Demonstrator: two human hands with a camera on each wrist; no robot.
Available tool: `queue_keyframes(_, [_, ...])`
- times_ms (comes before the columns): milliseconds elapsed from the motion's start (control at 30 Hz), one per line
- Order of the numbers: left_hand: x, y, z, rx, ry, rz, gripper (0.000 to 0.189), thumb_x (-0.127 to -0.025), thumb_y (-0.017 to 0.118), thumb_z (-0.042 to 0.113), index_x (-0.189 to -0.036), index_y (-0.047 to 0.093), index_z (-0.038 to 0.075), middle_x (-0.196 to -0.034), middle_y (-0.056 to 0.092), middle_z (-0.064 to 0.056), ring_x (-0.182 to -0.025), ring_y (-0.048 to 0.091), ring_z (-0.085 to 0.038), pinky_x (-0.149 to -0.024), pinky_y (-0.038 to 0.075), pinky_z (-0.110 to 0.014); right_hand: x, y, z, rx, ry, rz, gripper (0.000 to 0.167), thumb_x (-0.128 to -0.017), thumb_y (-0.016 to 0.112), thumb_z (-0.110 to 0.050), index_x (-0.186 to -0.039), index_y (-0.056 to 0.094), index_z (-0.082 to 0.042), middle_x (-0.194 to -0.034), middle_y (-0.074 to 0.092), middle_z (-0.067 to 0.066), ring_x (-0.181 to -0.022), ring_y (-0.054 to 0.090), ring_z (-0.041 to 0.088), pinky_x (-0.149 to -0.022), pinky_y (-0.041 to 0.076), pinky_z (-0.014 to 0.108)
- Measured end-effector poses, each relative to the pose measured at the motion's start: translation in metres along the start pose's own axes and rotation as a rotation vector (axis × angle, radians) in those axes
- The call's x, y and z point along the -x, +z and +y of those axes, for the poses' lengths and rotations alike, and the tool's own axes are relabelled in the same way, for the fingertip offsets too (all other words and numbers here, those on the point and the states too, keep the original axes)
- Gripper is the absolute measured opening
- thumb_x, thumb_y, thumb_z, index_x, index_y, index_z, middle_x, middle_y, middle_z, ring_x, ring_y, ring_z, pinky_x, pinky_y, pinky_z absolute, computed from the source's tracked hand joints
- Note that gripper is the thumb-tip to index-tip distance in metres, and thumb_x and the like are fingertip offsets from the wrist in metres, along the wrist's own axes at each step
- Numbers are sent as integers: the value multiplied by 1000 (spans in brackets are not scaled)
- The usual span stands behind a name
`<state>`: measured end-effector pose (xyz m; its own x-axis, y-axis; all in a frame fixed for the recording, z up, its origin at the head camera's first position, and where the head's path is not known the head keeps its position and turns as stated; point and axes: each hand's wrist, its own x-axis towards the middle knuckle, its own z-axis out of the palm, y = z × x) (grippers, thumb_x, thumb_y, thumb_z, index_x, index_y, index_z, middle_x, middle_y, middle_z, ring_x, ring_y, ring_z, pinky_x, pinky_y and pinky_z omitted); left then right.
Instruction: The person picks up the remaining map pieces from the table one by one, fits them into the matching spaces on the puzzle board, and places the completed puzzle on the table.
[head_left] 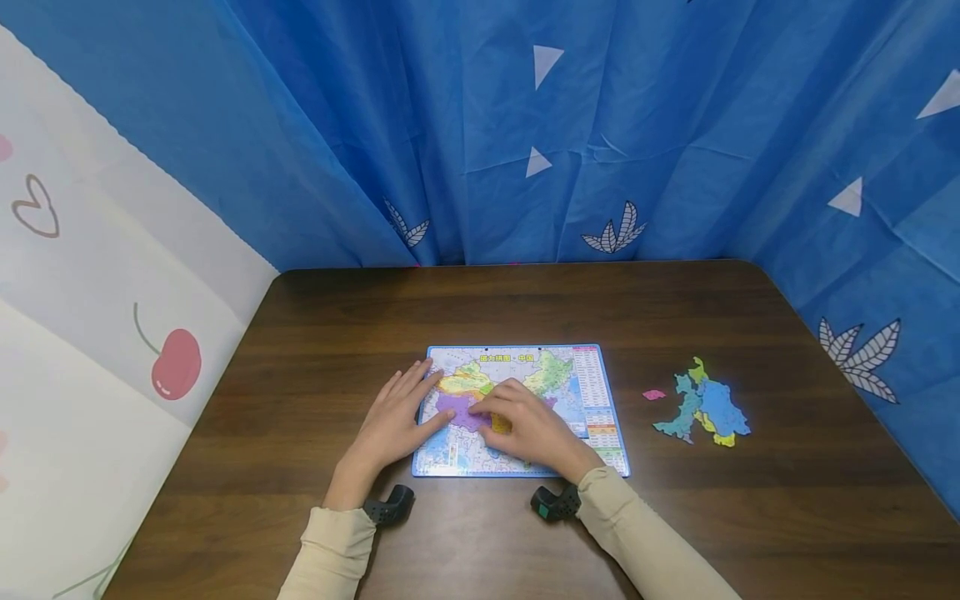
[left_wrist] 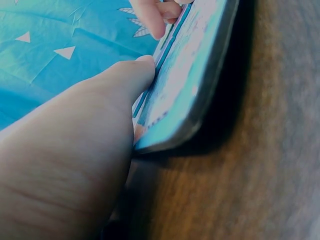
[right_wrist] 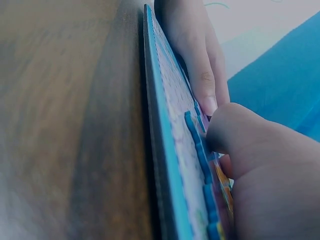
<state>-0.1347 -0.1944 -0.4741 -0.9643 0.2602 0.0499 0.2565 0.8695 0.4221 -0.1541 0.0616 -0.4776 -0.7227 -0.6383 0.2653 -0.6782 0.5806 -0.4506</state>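
A magnetic map puzzle board (head_left: 611,462) with a blue rim lies flat on the table. My left hand (head_left: 393,421) rests over the board's left edge with fingers extended, its thumb touching the purple puzzle piece (head_left: 450,403). My right hand (head_left: 536,429) is bent over the middle of the board. Its thumb and index finger curl round an orange puzzle piece (head_left: 498,424) beside the purple one, partly hidden by the fingers. In the right wrist view the right thumb (right_wrist: 227,127) is right at the raised edges of the pieces, close to the left hand's thumb. A yellow piece (head_left: 461,382) and a green piece (head_left: 553,371) lie higher on the board.
Loose pieces lie to the right of the board: a small pink one (head_left: 654,394), a teal one (head_left: 684,412), a blue one (head_left: 720,408) and yellow ones (head_left: 724,440). The dark wooden table (head_left: 337,308) backs onto a blue curtain (head_left: 495,200).
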Motion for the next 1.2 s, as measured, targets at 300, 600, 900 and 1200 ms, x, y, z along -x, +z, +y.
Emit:
queue_keyframes(300, [0, 1, -1, -7, 12, 2, 76, -96, 63, 57, -157, 45, 17, -171, 27, -7, -159, 20, -28, -129, 15, -54, 0, -1, -2, -11, 12, -1, 26, -91, 76, -29, -117, 77, -26, -114, 72, -14, -114, 57, 8, -101, 54, 33])
queue_keyframes(600, [1, 0, 0, 0, 15, 2, 74, -97, 63, 56, -157, 45, 17, -170, 27, -8, -159, 21, -28, -129, 15, -54, 0, -1, -3, -18, 26, 13, 25, -90, 77, -28, -115, 77, -25, -113, 72, -12, -113, 57, 9, -100, 54, 33])
queue_keyframes(900, [2, 0, -1, 1, 26, 10, 75, -97, 63, 57, -157, 45, 16, -170, 27, -8, -159, 21, -29, -129, 14, -54, 2, -1, -1, 20, -10, 33, 25, -91, 76, -29, -116, 77, -25, -112, 71, -13, -110, 57, 8, -97, 55, 31])
queue_keyframes(1200, [2, 1, -2, -10, 33, 11, 78, -95, 63, 60, -157, 45, 16, -170, 27, -8, -159, 22, -29, -128, 15, -55, 5, 0, 0, 63, -52, 68, 25, -93, 75, -32, -117, 77, -25, -111, 72, -13, -107, 58, 7, -92, 56, 27])
